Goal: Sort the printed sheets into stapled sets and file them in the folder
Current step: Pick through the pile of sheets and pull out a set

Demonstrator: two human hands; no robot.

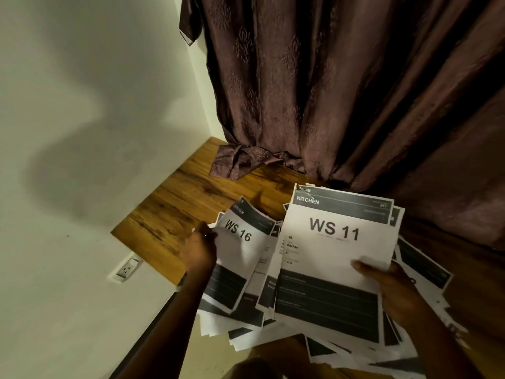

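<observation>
My right hand (393,283) grips a set of printed sheets whose top page reads "WS 11" and "KITCHEN" (333,242), with a staple at its top left corner. My left hand (199,250) holds the left edge of a sheet marked "WS 16" (240,242), which is lifted and curled. Below both lies a loose heap of more printed sheets (273,332) spread over the wooden table (191,203). No stapler or folder is in view.
A dark brown curtain (341,91) hangs behind the table, its hem bunched on the far tabletop. A pale wall is on the left with a power socket (127,270) below the table's left edge.
</observation>
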